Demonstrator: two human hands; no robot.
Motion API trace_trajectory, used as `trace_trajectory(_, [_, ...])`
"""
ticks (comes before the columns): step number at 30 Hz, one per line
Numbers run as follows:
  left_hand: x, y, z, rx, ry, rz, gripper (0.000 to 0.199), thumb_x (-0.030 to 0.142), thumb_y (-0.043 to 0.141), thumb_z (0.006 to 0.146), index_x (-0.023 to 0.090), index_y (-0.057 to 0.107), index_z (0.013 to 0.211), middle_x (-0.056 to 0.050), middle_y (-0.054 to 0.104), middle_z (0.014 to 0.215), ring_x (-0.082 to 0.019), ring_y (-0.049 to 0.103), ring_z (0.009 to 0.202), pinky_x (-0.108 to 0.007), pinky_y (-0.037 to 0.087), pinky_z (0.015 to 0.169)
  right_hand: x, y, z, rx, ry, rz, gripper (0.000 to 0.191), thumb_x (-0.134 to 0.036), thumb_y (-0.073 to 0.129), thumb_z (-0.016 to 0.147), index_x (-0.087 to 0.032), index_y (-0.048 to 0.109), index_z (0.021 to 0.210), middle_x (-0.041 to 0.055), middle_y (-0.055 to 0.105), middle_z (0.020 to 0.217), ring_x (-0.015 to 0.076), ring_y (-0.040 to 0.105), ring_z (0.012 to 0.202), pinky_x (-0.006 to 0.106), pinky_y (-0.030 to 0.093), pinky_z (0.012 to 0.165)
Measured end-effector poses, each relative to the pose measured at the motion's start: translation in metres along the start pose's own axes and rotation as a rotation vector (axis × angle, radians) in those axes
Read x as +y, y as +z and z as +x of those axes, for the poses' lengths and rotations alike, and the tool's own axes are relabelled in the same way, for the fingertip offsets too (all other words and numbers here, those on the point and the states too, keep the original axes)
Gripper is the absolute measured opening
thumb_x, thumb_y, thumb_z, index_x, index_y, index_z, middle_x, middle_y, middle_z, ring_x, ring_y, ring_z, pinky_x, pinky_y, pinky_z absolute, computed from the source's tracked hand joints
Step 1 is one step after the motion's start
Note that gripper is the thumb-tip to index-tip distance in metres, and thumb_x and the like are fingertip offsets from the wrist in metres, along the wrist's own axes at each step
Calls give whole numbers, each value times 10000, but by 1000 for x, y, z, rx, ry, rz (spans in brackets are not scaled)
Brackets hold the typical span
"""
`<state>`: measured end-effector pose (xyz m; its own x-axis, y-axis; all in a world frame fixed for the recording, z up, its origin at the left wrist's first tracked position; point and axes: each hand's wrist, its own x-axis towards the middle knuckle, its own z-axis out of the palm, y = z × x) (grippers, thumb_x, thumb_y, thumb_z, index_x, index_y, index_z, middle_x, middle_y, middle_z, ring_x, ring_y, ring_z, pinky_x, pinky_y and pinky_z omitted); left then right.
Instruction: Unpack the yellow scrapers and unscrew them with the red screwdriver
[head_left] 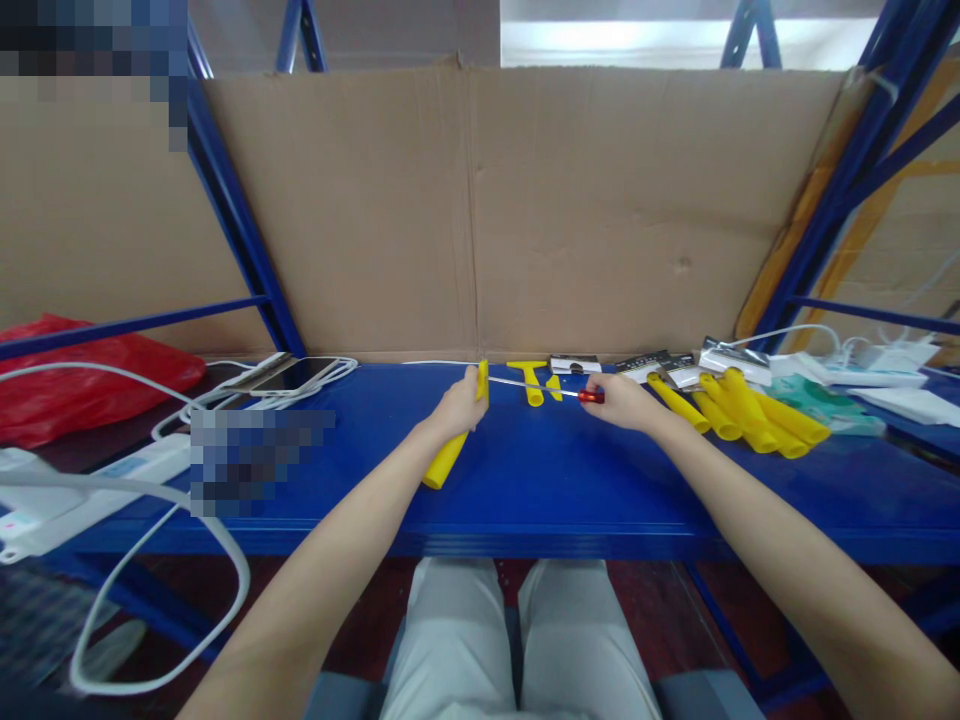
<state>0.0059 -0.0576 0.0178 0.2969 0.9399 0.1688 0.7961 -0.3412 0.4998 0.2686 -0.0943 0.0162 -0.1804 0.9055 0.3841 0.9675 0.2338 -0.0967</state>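
Observation:
My left hand (459, 402) is closed around a yellow T-shaped plastic tool (445, 462), with its thick handle slanting down toward the table's front edge. A screwdriver (592, 397) with a red handle is gripped in my right hand (621, 402). Its thin metal shaft points left, and the tip reaches the head of the yellow tool; whether it sits in a screw is too small to see. Between my hands, farther back, lie another yellow T-shaped tool (533, 392) and a small flat yellow piece (554, 387).
Several yellow handles (739, 410) are piled on the right of the blue table (570, 480), near small black-and-white packs (637, 366). White power strips (97, 495) and looping cables are on the left, by a red bag (97, 375). A cardboard panel (600, 210) closes the back.

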Motion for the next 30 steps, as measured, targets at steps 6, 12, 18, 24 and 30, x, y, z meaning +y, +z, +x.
trace_trajectory(6, [1,-1,-1,-1,-12,-2,298,126,417,811,142,340,1098,-182,644,968,-126,585,438,-223,446,425,-4,-2,-1,-33,-17,-18,134,-260,496,753,-193,603,797,51,676,774,188,605,704,260,379,610])
trace_trajectory(12, [1,-1,0,0,-11,20,306,129,415,815,145,336,1111,-179,648,974,-130,592,448,-232,457,443,-7,-6,-2,2,-26,-73,142,-277,499,748,-189,610,749,66,673,816,195,600,729,272,374,629])
trace_trajectory(18, [1,0,0,-1,-8,15,296,127,406,819,142,337,1107,-176,653,961,-131,592,451,-233,461,443,-5,0,0,-36,30,-47,115,-262,512,731,-195,595,774,47,673,766,178,597,690,251,360,600])
trace_trajectory(24, [1,0,0,7,-21,15,284,120,415,813,153,337,1084,-164,655,949,-110,573,429,-203,437,412,-13,-8,-4,-16,-29,-106,169,-262,471,755,-192,625,753,44,680,729,192,603,706,271,335,633])
trace_trajectory(30, [0,0,0,6,-4,3,286,119,404,812,146,337,1088,-172,655,957,-120,575,431,-217,440,410,-12,-9,-2,50,6,-108,147,-253,499,731,-187,630,751,57,692,803,201,609,747,277,347,658])
